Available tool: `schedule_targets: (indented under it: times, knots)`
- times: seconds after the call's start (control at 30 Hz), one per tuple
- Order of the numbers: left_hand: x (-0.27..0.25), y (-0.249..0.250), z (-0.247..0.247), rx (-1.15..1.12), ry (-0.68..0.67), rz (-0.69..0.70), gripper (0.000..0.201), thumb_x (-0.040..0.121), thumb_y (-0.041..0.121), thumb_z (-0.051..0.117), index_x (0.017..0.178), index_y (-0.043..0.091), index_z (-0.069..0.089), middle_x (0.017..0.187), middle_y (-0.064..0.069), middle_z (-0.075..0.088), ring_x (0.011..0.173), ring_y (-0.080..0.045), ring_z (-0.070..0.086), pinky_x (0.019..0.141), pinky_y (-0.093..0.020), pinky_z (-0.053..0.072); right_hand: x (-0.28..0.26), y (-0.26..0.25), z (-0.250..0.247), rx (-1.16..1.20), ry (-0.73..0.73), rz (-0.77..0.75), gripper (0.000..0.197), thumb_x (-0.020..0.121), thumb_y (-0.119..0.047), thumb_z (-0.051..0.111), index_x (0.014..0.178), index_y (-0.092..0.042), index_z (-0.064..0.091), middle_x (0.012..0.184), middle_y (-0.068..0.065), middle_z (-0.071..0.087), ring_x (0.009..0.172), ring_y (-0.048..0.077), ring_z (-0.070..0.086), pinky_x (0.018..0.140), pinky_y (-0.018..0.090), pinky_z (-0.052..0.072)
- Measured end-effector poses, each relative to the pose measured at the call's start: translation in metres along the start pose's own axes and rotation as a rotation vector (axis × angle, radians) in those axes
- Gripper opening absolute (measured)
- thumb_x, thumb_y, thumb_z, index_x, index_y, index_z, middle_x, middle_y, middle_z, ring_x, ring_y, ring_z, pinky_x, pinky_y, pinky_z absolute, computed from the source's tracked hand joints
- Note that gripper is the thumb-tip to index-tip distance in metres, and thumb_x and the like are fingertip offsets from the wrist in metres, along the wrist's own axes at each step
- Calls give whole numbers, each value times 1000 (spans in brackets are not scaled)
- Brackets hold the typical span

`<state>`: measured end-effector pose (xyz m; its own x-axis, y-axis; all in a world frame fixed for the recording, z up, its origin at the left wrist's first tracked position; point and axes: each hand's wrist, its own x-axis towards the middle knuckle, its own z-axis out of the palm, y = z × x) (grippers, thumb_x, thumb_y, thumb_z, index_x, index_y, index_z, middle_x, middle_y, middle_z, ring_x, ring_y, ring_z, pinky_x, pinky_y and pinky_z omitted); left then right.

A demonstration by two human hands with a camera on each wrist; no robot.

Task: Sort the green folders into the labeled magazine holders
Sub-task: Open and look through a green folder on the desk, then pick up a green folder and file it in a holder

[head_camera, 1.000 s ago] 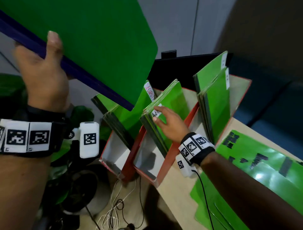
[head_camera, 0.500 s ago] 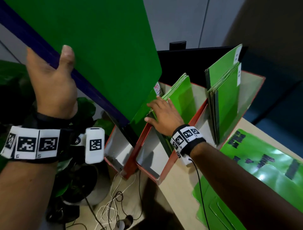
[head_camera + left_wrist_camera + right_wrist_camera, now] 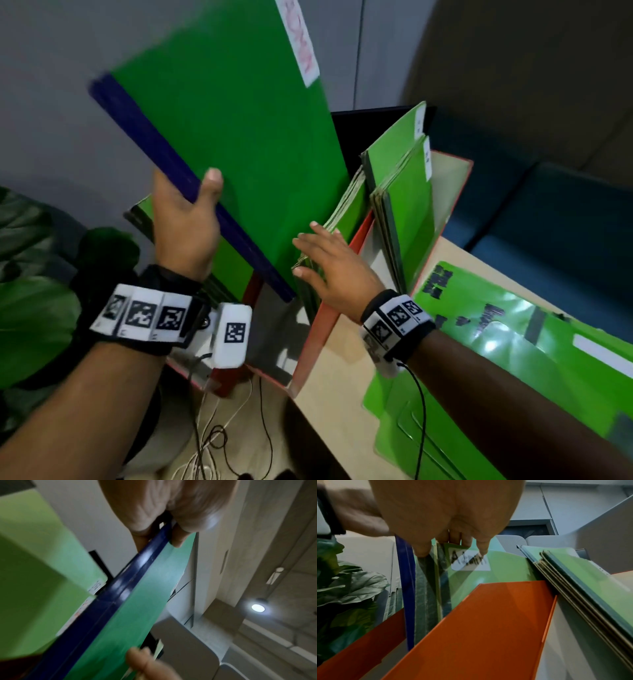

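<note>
My left hand [image 3: 191, 212] grips the blue spine of a green folder [image 3: 239, 137] with a pink-lettered label [image 3: 301, 44]. The folder stands tilted, its lower corner down inside the middle red magazine holder [image 3: 318, 329]. In the left wrist view my fingers [image 3: 178, 539] curl round that spine [image 3: 137, 572]. My right hand [image 3: 325, 260] rests with straight fingers on the folders standing in the middle holder [image 3: 346, 212]. The right wrist view shows its fingertips [image 3: 423, 550] on folder tops beside a label reading "Admin" [image 3: 469, 561].
The right holder [image 3: 455, 192] holds several upright green folders [image 3: 407, 205], and the left holder's folders [image 3: 140, 212] show behind my left hand. More green folders [image 3: 513, 359] lie on the wooden table [image 3: 335, 394]. A leafy plant [image 3: 37, 308] and cables [image 3: 212, 445] are at left below.
My left hand has come down and to the right, swinging the folder more upright so its lower corner enters the middle holder. My right hand stays on that holder's folders.
</note>
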<state>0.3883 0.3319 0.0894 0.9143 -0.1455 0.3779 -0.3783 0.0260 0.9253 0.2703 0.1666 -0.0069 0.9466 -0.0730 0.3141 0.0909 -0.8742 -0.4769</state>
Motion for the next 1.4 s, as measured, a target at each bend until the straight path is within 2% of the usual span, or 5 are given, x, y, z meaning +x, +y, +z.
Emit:
schedule_targets:
  times: [0.43, 0.7, 0.9, 1.1, 1.4]
  knots:
    - [7, -91, 52, 194, -229, -358, 60, 95, 5, 56, 147, 20, 30, 138, -3, 52, 124, -21, 50, 106, -41, 39, 8, -5, 16, -164, -48, 107, 49, 100, -44, 38, 147, -36, 28, 160, -7, 10, 147, 16, -11, 117, 54, -3]
    - [6, -91, 33, 378, -255, -278, 46, 93, 30, 61, 120, -4, 46, 72, 3, 44, 64, -11, 45, 60, -27, 36, 31, -12, 41, -98, -48, 97, 62, 91, -40, 57, 145, -28, 28, 160, -2, 8, 147, 19, -13, 117, 54, 13]
    - [3, -69, 20, 421, -284, -218, 61, 92, 22, 64, 142, 15, 29, 107, -5, 57, 105, -28, 58, 85, -30, 46, 53, -14, 50, -45, -141, 115, 82, 88, -19, 56, 153, -18, 6, 161, -3, -5, 147, 14, -11, 120, 47, 8]
    - [-27, -37, 35, 595, -145, 123, 88, 91, 3, 57, 154, 10, -4, 162, -6, -8, 148, -17, -7, 120, -30, 2, 33, 17, 19, 10, -194, 54, 85, 88, -7, 56, 154, -16, 2, 161, 1, -6, 148, 13, -4, 120, 32, 2]
    - [-136, -57, 160, 444, -842, 243, 67, 90, -2, 51, 151, 12, 27, 161, 3, 11, 147, -7, 3, 115, -14, 6, -132, 99, -36, -4, 16, 334, 65, 92, -13, 56, 149, -8, 26, 158, 9, 21, 147, 20, 13, 119, 32, 7]
